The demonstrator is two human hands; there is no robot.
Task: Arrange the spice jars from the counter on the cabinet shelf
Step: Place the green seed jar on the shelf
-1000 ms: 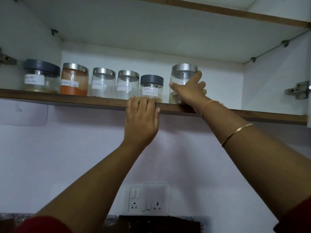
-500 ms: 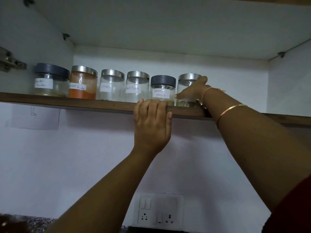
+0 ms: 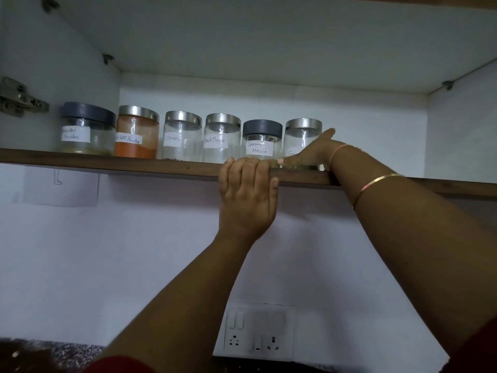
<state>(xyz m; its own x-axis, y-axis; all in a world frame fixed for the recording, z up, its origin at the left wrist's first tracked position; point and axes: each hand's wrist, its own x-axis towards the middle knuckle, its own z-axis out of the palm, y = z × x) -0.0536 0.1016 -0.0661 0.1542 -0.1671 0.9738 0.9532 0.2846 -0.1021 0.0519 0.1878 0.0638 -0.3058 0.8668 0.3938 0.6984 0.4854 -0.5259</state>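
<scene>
Several glass spice jars stand in a row on the wooden cabinet shelf (image 3: 107, 164). From the left there is a grey-lidded jar (image 3: 86, 130), an orange powder jar (image 3: 135, 135), a Cloves jar (image 3: 181, 137), a Black Pepper jar (image 3: 222, 138) and a grey-lidded Garam Masala jar (image 3: 261, 142). The rightmost, silver-lidded jar (image 3: 302, 133) stands upright beside the Garam Masala jar. My right hand (image 3: 312, 153) wraps its lower part, thumb across the label. My left hand (image 3: 246, 200) grips the shelf's front edge below the Garam Masala jar.
The shelf runs on bare to the right of the last jar up to the cabinet's side wall (image 3: 457, 135). A metal hinge (image 3: 20, 98) sticks out at the left. On the wall below is a switch and socket plate (image 3: 258, 331). A speckled counter (image 3: 67, 348) shows bottom left.
The silver-lidded jar, held higher and apart a second ago, now rests on the shelf close to the Garam Masala jar. My right hand sits lower on it. My left hand stays on the shelf edge.
</scene>
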